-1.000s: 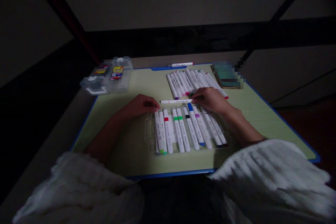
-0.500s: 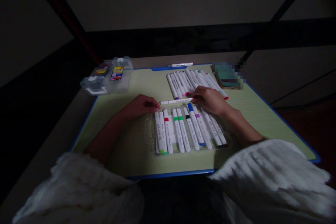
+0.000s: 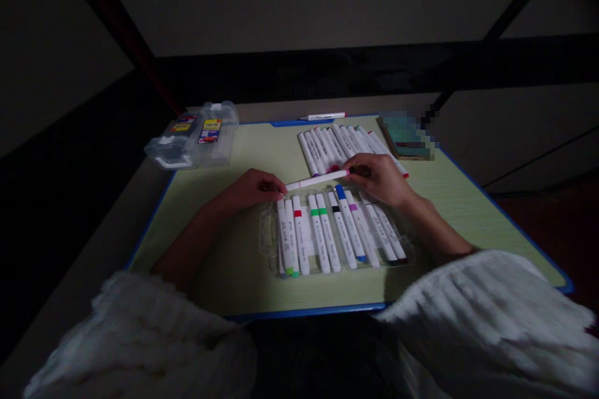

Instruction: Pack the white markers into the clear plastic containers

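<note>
My right hand (image 3: 377, 177) is closed, pinching the pink end of a white marker (image 3: 318, 181). That marker lies slantwise, its right end higher, above the back edge of a clear plastic tray (image 3: 267, 234). My left hand (image 3: 257, 190) has its fingers bent together at the tray's back left corner. Its fingertips meet the marker's left end; whether they grip the marker or the tray's rim is hidden. Several markers lie side by side in the tray, among them a red-banded marker (image 3: 300, 237) and a blue-capped marker (image 3: 349, 218).
Behind my right hand lies a row of white markers (image 3: 327, 146). A single marker (image 3: 325, 116) rests at the table's (image 3: 210, 287) far edge. A clear plastic case (image 3: 196, 137) stands at the back left, and a greenish flat object (image 3: 407, 134), partly blurred, at the back right.
My right hand has lifted the marker's right end slightly and its pink end now shows. The marker's left end has come down to my left fingertips. My left hand has hardly moved.
</note>
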### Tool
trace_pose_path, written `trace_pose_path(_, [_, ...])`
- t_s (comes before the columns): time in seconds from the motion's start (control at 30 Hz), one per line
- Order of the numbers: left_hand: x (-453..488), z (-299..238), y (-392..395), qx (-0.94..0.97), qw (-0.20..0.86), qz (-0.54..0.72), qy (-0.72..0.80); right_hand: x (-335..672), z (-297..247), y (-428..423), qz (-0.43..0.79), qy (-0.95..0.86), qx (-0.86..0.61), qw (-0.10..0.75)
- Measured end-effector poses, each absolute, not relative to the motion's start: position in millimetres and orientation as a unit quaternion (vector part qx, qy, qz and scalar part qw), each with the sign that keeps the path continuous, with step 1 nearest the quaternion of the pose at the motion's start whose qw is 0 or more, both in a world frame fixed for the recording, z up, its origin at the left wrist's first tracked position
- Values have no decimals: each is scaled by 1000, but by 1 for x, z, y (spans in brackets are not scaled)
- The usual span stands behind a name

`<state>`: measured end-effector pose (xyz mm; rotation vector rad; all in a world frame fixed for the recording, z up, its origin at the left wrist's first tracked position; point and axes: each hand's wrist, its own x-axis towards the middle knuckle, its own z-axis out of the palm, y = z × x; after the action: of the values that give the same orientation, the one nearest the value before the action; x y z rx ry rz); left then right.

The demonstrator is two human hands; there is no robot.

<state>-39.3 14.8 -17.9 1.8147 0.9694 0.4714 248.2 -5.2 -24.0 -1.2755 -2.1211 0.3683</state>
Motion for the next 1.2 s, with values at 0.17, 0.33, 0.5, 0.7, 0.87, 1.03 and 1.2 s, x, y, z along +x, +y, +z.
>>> trace_pose_path(0.17, [-39, -17, 15, 751, 490, 193, 398, 246, -23, -7, 142, -804, -482, 317])
trace_pose_path(0.33, [-39, -18, 16, 756, 488, 194, 390, 245, -22, -8, 166, -805, -478, 309])
trace_pose_path(0.5, [-40, -19, 16, 752, 492, 198, 391, 243, -19, -9, 176, -803, -484, 299])
trace_pose_path(0.7, [-40, -19, 16, 752, 492, 198, 392, 242, -18, -9, 180, -801, -490, 293])
trace_pose_path(0.87, [-39, -18, 16, 755, 488, 195, 392, 243, -19, -9, 185, -803, -485, 293])
trace_pose_path(1.03, [-39, -19, 16, 757, 484, 195, 394, 246, -21, -8, 181, -808, -470, 306])
trace_pose_path(1.2, [-39, -18, 15, 754, 487, 199, 393, 248, -21, -8, 167, -812, -473, 298])
